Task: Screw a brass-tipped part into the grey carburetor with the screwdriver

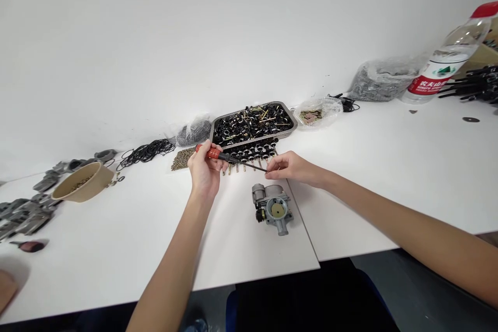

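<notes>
My left hand (205,168) is closed round the red handle of a screwdriver (213,153), whose dark shaft points right and slightly down. At the shaft's tip, my right hand (280,166) is closed in a pinch; whatever lies between its fingertips is too small to make out. Just below the hands, a grey metal carburetor (277,208) rests on the white table (241,249), untouched. Behind the hands, a row of black fittings with brass stems (252,151) lies in front of a metal tray (290,134) filled with similar parts.
Small brass pieces (182,160), black rings (148,153) and a beige bowl (83,182) are on the left, with grey castings (29,212) beyond. Bagged plates (311,115), a bag of grey parts (379,83) and a water bottle (439,70) stand at the back right.
</notes>
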Motion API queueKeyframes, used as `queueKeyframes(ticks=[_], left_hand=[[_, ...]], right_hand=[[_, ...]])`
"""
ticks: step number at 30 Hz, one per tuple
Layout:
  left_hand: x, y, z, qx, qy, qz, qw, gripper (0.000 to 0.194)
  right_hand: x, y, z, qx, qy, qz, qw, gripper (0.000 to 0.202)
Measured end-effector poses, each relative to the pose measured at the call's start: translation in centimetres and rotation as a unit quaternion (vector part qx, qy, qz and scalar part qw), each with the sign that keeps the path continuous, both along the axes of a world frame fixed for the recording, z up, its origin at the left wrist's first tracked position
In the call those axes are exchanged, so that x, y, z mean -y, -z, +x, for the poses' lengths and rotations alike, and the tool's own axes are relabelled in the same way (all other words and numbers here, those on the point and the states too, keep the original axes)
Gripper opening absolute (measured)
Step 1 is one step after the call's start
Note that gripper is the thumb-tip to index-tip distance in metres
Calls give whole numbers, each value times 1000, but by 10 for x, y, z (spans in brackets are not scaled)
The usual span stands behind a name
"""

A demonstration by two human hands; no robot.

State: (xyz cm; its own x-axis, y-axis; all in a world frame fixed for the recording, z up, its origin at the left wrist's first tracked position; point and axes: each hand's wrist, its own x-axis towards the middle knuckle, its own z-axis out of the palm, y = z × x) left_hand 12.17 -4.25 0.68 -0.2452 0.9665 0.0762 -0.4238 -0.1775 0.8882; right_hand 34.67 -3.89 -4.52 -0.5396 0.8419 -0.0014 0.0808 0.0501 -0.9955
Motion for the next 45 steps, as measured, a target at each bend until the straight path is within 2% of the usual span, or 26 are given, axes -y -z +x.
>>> queueKeyframes(ticks=[10,21,29,36,45], left_hand=[[3,2,1,-65,25,51,996,25],[4,0,2,-76,109,63,989,17],[4,2,2,-58,99,98,988,16],[3,4,0,-54,130,104,985,17],[3,4,-1,-41,117,102,987,20]], right_hand=[[-1,2,0,19,8,16,1000,22],[-1,6,-1,26,25,33,999,17],[-5,9,-2,2,93,46,995,19],[-4,8,-2,16,95,41,995,17],[-3,12,-6,-2,132,73,989,20]])
